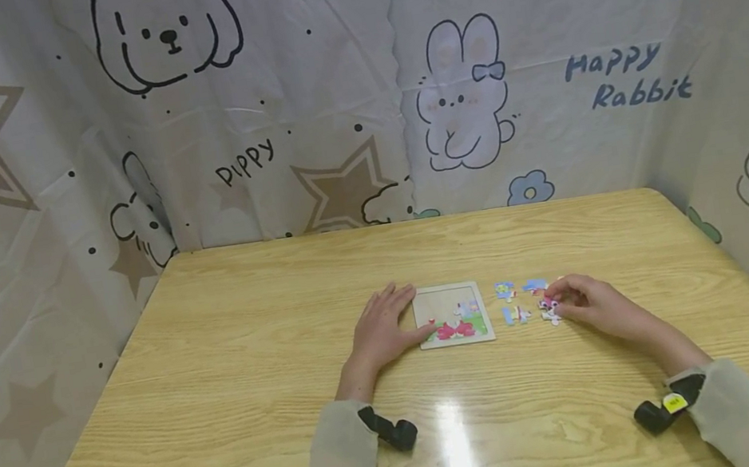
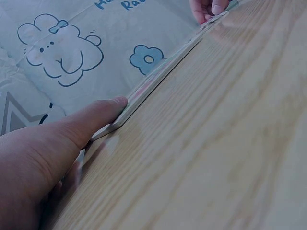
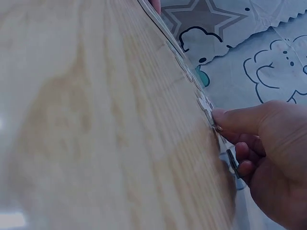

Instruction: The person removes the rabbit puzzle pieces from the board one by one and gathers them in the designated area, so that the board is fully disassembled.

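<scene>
A square wooden puzzle board (image 1: 443, 300) lies flat, its lower part filled with red, green and pale blue picture pieces. My left hand (image 1: 385, 330) rests at its left edge with fingers spread. In the left wrist view the left thumb (image 2: 103, 112) lies on the board's rim. Right of the board, my right hand (image 1: 591, 302) pinches a pink-and-white puzzle piece (image 1: 550, 310) between thumb and forefinger, low over the table. In the right wrist view a dark-edged piece (image 3: 232, 162) shows by the curled fingers.
Loose puzzle pieces lie between board and right hand: one with yellow (image 1: 504, 289), a blue one (image 1: 535, 284) and a pale one (image 1: 514, 316). All are on the wood-grain table (image 1: 254, 348). A printed cloth curtain (image 1: 321, 72) hangs behind the table and along its sides.
</scene>
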Available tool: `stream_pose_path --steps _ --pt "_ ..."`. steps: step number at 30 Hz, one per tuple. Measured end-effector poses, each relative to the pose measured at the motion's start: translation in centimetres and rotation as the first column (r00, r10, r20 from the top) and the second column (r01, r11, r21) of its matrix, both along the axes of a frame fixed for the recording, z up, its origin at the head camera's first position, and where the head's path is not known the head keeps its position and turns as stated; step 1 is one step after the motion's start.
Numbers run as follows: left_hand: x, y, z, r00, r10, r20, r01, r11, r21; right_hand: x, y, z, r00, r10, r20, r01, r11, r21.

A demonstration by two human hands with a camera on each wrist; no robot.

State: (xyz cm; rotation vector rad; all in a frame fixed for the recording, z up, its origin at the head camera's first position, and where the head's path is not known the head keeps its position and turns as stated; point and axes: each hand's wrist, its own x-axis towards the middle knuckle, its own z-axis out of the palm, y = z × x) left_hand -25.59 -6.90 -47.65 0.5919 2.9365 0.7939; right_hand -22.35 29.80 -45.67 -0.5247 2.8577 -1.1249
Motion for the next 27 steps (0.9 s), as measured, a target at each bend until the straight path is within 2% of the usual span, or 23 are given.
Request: stream_pose_path --steps 9,14,17,27 --pt "0.1 0.1 -0.1 1.0 -0.001 -0.016 0.001 1.0 0.001 0.0 -0.3 0.3 0.999 0.045 -0.013 -0.046 0.999 -0.013" --pt "0.0 0.0 0.0 1.0 0.0 -0.017 0.0 1.0 -0.001 -0.5 -1.6 0.2 0.99 0.113 -0.08 -0.116 0.993 -0.036" --pt "0.0 0.0 0.0 1.0 -0.002 -0.015 0.002 1.0 -0.004 -1.1 -2.6 0.1 0.985 0.146 -0.094 -0.149 0.988 -0.035" --pt "0.0 0.0 0.0 1.0 0.001 -0.022 -0.001 1.0 -0.005 -3.0 -6.1 -0.1 0.974 0.225 -0.015 -0.226 0.973 -0.051"
